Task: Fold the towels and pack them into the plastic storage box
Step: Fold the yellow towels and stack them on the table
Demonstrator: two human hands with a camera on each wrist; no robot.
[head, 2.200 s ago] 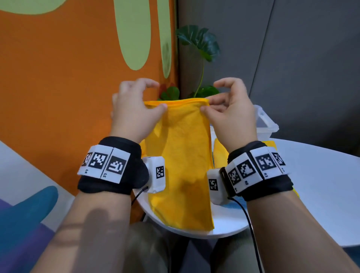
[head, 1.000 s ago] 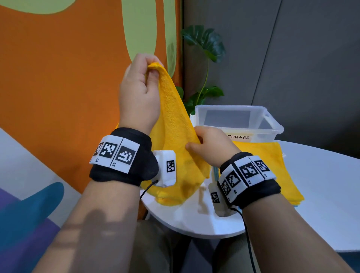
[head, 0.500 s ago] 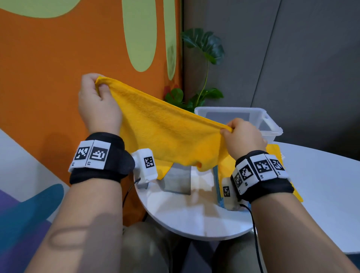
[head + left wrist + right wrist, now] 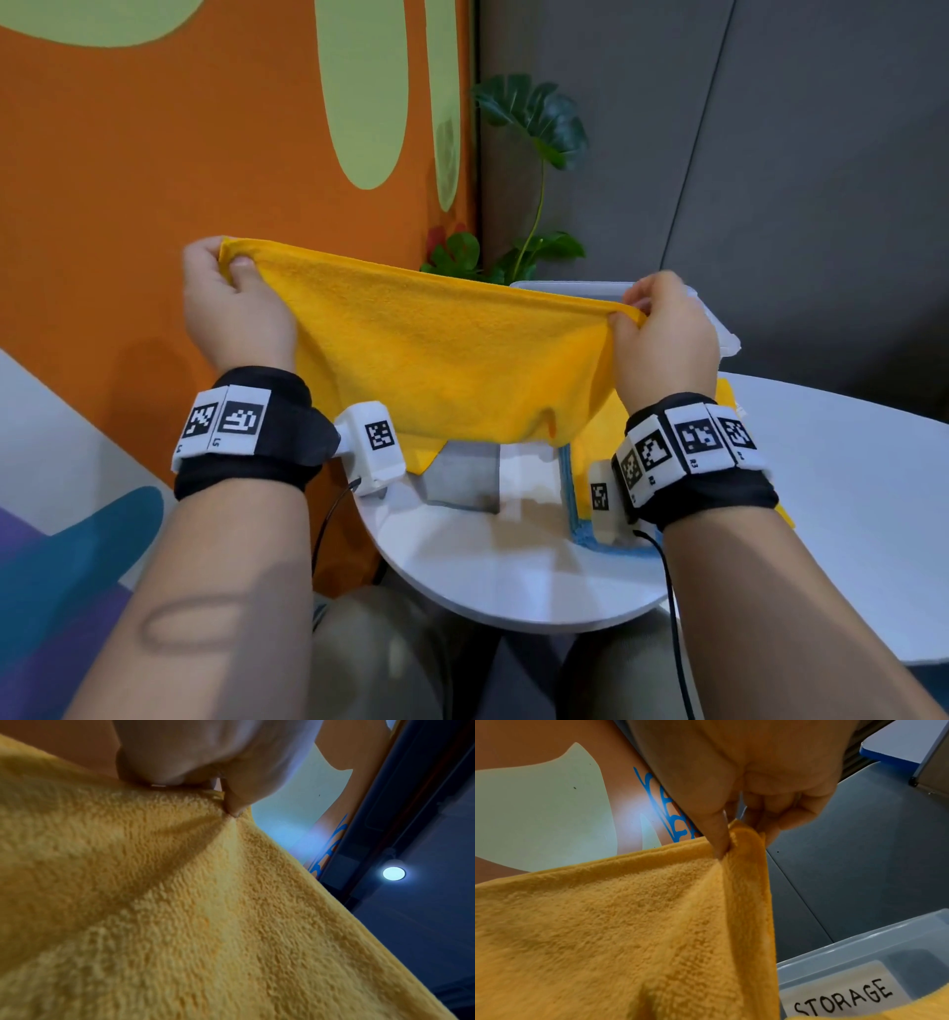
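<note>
I am holding the fluffy yellow cloth towel [image 4: 441,354] stretched above the white round table [image 4: 513,575], my left hand [image 4: 233,308] and right hand [image 4: 662,334] each pinching one corner; the clear plastic storage box [image 4: 875,959] is probably just behind.

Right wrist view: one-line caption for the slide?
Right hand pinches a corner of the yellow towel above the plastic box labelled STORAGE.

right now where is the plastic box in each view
Head: the plastic box sits at right centre, behind the right hand, mostly hidden by the yellow towel.
Left wrist: not in it.
Right wrist: bottom right corner, label reading STORAGE.
Shared landmark: the yellow towel.
</note>
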